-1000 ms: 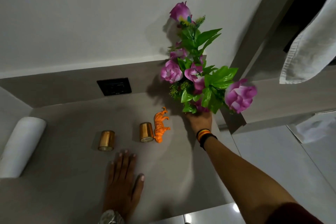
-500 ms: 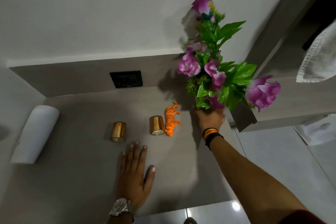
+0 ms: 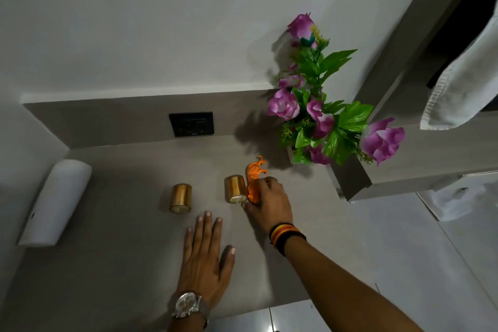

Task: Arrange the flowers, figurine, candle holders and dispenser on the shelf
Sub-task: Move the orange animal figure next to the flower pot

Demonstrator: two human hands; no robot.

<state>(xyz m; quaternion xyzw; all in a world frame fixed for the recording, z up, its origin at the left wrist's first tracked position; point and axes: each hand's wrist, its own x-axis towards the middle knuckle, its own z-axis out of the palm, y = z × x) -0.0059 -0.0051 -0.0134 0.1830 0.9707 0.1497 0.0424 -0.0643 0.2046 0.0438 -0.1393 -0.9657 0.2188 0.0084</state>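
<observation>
A bunch of purple flowers (image 3: 320, 108) with green leaves stands at the back right corner of the grey shelf (image 3: 121, 245), free of any hand. My right hand (image 3: 266, 202) has its fingers closed around the lower half of the orange tiger figurine (image 3: 254, 172), which stands right beside a gold candle holder (image 3: 235, 188). A second gold candle holder (image 3: 180, 198) sits further left. The white dispenser (image 3: 55, 202) hangs on the left wall. My left hand (image 3: 206, 256) lies flat on the shelf, fingers spread, holding nothing.
A black socket plate (image 3: 192, 124) is set in the shelf's back panel. A grey counter block (image 3: 420, 159) juts out at the right behind the flowers. A white towel (image 3: 466, 81) hangs at the upper right. Glossy floor tiles (image 3: 431, 264) lie below the shelf's front edge.
My right hand let go of the flowers at the back right corner and moved left and down onto the tiger figurine. My left hand stayed flat on the shelf.
</observation>
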